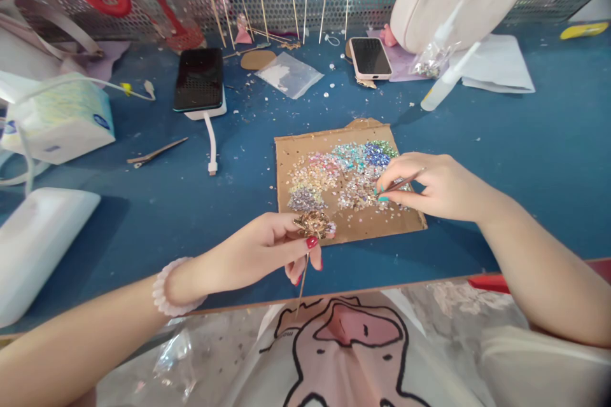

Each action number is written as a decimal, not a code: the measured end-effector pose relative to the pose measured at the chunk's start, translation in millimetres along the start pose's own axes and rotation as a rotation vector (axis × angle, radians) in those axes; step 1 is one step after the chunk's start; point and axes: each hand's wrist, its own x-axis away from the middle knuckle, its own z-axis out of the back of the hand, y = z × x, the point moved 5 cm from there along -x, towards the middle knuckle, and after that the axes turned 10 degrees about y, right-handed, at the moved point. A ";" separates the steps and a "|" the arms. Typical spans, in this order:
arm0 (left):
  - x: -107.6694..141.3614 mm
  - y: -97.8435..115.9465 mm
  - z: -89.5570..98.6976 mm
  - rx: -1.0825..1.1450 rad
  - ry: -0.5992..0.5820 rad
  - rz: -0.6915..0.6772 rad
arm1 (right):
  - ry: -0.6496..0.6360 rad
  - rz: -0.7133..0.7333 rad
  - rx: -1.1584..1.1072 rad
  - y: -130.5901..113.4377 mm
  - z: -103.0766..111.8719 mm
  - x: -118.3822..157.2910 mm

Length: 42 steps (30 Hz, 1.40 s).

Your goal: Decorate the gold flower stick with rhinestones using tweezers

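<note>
My left hand (pixel 267 248) pinches a gold flower-shaped ornament (pixel 314 224) on a thin stick, held over the near edge of a cardboard sheet (pixel 353 229). The stick points down toward my lap. Small shiny rhinestones (pixel 322 168) lie on the cardboard in patches of pink, teal, blue, green, silver and clear. My right hand (pixel 429 187) grips thin tweezers (pixel 405 179) over the right part of the cardboard, their tips down among the clear stones. Whether the tips hold a stone is too small to tell.
Behind the cardboard lie a plastic bag (pixel 291 75), a black phone (pixel 199 79), a pink-cased phone (pixel 370 58) and a white glue bottle (pixel 449 79). A metal clip (pixel 157 152), tissue pack (pixel 62 117) and white device (pixel 42 248) are left. Decorated sticks (pixel 305 6) stand at the back.
</note>
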 end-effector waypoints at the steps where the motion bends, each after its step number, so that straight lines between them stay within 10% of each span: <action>1: 0.0 0.1 0.2 -0.003 0.002 -0.001 | 0.008 0.003 0.010 0.0 0.3 0.1; 42: 1.5 2.1 -0.4 -0.062 -0.005 -0.017 | 0.026 -0.023 0.075 7.3 7.6 4.1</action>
